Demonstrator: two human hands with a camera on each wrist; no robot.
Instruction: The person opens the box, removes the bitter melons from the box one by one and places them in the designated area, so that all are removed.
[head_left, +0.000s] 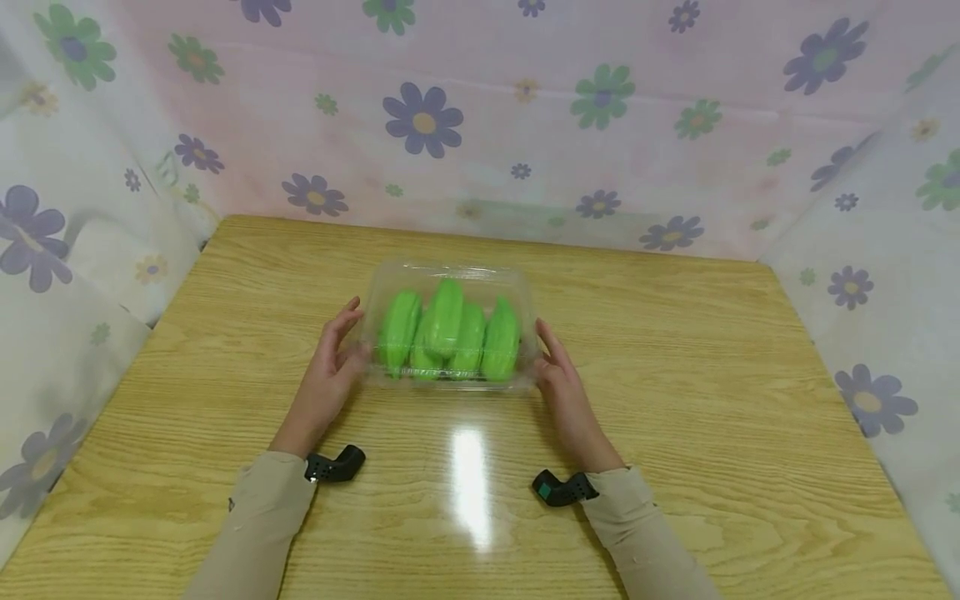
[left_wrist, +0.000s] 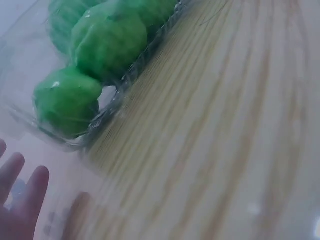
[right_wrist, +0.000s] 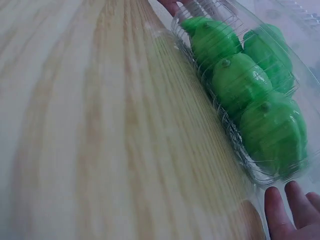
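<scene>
A clear plastic clamshell box (head_left: 448, 385) sits on the wooden table with its lid down. Inside lie several bright green, ridged fruits (head_left: 501, 342) that look like star fruits, one resting on top of the others. At the box's left end is my left hand (head_left: 327, 379), its fingers extended; in the left wrist view a small gap shows between the fingers (left_wrist: 35, 187) and the box. My right hand (head_left: 566, 400) is at the right end, with straight fingers (right_wrist: 277, 212) close to the box's corner; whether they touch it I cannot tell.
The light wooden table (head_left: 712, 400) reaches back to a flower-printed curtain (head_left: 510, 108), with more of that cloth along both sides. A black band-mounted device is on each wrist, below beige sleeves (head_left: 258, 517). Light reflects off the tabletop near the front.
</scene>
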